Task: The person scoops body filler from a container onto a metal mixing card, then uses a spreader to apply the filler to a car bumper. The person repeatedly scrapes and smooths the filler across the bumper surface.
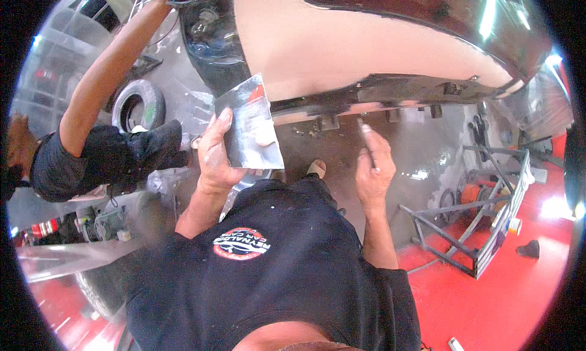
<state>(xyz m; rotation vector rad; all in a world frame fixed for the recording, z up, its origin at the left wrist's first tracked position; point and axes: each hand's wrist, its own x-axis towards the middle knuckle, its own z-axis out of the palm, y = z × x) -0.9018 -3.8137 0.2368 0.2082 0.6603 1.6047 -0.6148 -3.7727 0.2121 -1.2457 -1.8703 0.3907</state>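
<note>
My left hand grips a flat metal plate by its left edge, thumb on top. The plate carries a lump of pale body filler near its right edge and a red dab close to the top corner. To the right, my right hand is closed around a thin putty spreader, seen nearly edge-on, so its blade shape is hard to make out. The two hands are apart. Beyond them is a vehicle body panel in a beige-pink coat, with a dark, rough lower edge.
At the left, a co-worker in a dark shirt stretches an arm toward the vehicle. A tire lies on the grey floor behind. A metal frame stands at the right on red flooring, with a dark object beside it.
</note>
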